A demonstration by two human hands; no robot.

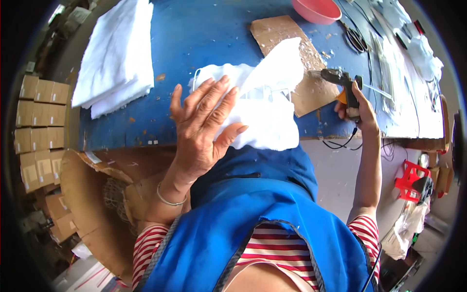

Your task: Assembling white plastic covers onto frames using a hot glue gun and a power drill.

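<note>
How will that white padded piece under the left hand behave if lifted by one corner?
The white padded piece probably flops: one flap already folds up loosely. It looks light and fluffy, so likely easy to drag across the blue table under the left hand.

So the bench has a blue top, pretty scuffed and dotted with little white and tan scraps. Upper left of the frame there's a stack of folded white fabric. A worn cardboard sheet lies right of centre with a white fabric piece lying partly over it. A pink bowl sits at the top edge, black scissors just right of it, and clear plastic bags at upper right.
</note>
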